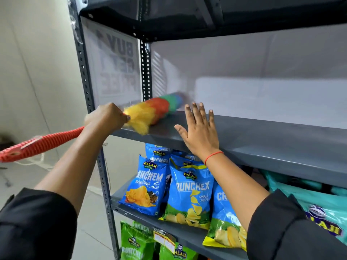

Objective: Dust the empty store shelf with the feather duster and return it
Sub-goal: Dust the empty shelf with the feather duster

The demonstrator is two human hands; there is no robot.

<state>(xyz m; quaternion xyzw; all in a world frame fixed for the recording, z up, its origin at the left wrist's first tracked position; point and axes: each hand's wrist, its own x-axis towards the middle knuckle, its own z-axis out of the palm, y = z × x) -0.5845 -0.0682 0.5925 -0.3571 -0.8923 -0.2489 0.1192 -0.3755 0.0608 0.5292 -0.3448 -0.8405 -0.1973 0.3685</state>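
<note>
Holding the feather duster (150, 113) near where its fluffy head begins, the left hand (108, 117) is closed around the ribbed orange handle (41, 143), which sticks out behind the fist toward the lower left. The soft head, yellow then red, green and blue, lies on the left end of the grey metal shelf (262, 136), pointing to the back corner. The right hand (199, 132) is open and flat by the front edge, holding nothing. I think sweeping rightward comes next.
</note>
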